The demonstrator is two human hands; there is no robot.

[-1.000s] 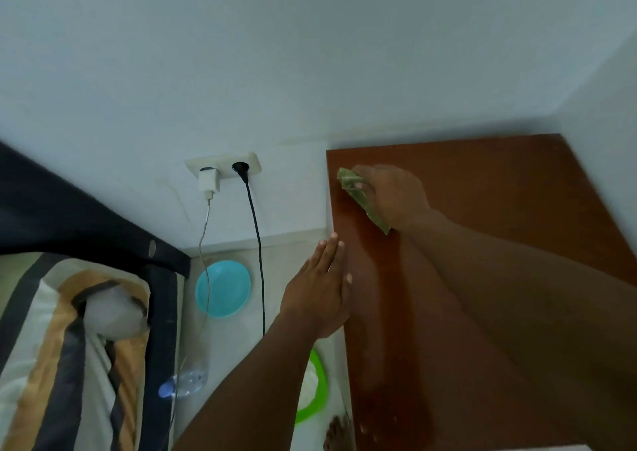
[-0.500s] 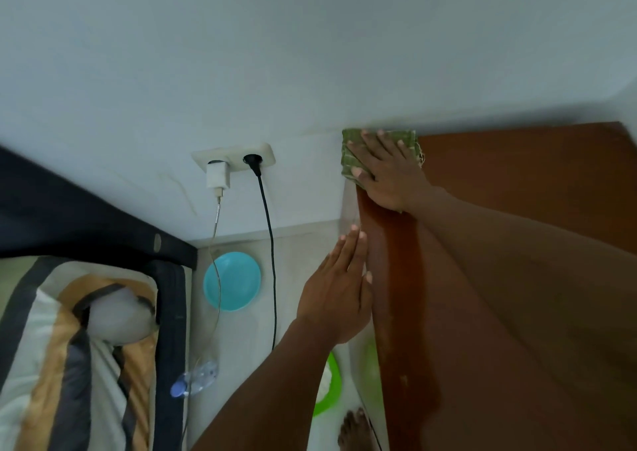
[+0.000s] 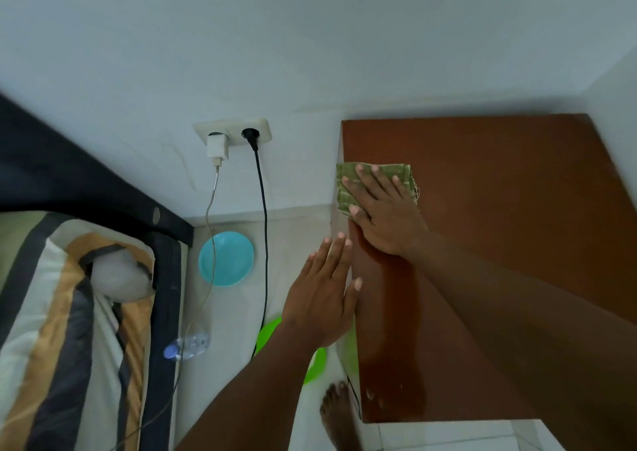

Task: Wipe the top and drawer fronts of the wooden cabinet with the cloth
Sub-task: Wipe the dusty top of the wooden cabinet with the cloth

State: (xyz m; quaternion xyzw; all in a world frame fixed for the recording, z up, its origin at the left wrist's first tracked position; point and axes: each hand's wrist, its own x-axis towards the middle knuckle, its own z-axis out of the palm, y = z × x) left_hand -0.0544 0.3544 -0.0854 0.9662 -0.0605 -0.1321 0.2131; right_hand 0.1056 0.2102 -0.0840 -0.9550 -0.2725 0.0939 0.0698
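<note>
The wooden cabinet (image 3: 499,209) shows its reddish-brown top, filling the right half of the view; the drawer fronts are hidden. A folded green cloth (image 3: 348,188) lies flat near the top's left edge, a little in from the back corner. My right hand (image 3: 386,216) presses down on the cloth with fingers spread. My left hand (image 3: 324,299) rests flat against the cabinet's left edge, fingers together, holding nothing.
A wall socket (image 3: 234,133) with a white charger and a black plug sits left of the cabinet, cables hanging down. On the floor lie a turquoise plate (image 3: 227,261), a green plate (image 3: 272,333) and a plastic bottle (image 3: 186,347). A striped bed (image 3: 69,312) is at left. A bare foot (image 3: 337,412) stands by the cabinet.
My right hand with the cloth slid from the back left corner toward me along the left edge. My left hand stayed on the cabinet's side edge.
</note>
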